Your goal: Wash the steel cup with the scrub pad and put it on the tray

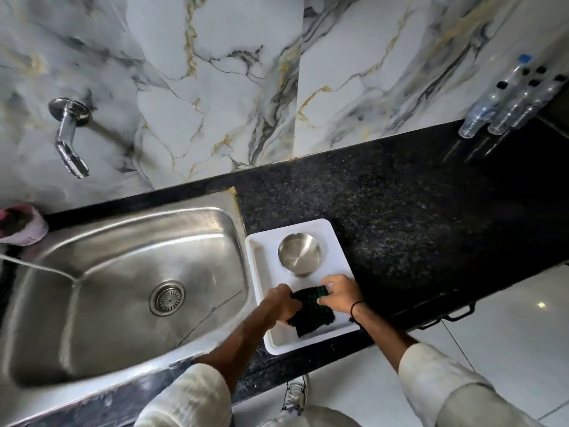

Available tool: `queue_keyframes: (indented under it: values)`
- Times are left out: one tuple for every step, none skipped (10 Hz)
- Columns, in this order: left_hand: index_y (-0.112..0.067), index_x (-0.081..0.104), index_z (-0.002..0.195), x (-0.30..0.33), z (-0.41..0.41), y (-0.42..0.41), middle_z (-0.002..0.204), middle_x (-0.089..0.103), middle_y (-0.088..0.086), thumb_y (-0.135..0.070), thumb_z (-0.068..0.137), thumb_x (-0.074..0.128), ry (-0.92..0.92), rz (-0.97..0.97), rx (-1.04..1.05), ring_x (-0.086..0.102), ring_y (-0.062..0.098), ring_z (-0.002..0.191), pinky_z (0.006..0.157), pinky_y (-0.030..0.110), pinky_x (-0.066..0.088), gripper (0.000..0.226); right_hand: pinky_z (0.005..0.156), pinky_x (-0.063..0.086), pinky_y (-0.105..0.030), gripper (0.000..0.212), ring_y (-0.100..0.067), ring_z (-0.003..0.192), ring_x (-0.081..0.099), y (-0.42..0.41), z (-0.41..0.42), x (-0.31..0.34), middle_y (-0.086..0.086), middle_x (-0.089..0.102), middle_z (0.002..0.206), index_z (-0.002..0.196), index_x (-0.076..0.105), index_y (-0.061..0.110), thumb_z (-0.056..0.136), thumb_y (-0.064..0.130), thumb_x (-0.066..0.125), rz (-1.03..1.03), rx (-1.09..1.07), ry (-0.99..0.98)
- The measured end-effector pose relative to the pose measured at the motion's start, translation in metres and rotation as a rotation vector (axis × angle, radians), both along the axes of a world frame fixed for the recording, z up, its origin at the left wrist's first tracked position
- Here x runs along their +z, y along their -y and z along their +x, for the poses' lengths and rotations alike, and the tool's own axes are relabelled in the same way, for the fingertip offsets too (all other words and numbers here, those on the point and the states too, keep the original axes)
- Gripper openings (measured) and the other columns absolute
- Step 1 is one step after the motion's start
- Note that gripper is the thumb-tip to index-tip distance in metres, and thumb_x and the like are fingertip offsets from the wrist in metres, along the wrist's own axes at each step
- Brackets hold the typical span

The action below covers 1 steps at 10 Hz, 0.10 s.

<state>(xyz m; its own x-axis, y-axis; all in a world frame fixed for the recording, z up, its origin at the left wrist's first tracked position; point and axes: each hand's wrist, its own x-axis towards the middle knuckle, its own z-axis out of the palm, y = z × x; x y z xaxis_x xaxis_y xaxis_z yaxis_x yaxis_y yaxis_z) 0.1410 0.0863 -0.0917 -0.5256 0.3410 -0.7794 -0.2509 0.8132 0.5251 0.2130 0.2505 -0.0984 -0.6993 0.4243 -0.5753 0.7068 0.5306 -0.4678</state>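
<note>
A white tray [338,241] lies on the black counter just right of the sink. The steel cup [299,254] stands in the tray's far half, touched by neither hand. Over the tray's near half, both hands grip a dark green scrub pad [312,312]. My left hand [281,303] pinches the pad's left edge and my right hand [340,292] holds its upper right corner. The pad hangs between them, partly resting on the tray.
A steel sink [123,278] with a drain fills the left. A chrome tap [69,140] juts from the marble wall above it. A pink container [23,224] sits at the sink's far left corner. Several plastic bottles [508,103] stand at the counter's far right.
</note>
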Motion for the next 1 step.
queue_keyframes:
  values:
    - [0.000, 0.056, 0.138, 0.0124, -0.0045, 0.0044, 0.142, 0.061, 0.022, -0.031, 0.101, 0.058, -0.375, -0.196, -0.280, 0.063, 0.036, 0.129, 0.102, 0.039, 0.053, 0.049, 0.102, 0.057, -0.034, 0.039, -0.029, 0.113, 0.075, -0.0081, -0.0056, 0.0173, -0.008, 0.082, 0.112, 0.121, 0.080, 0.015, 0.082, 0.022, 0.084, 0.089, -0.039, -0.116]
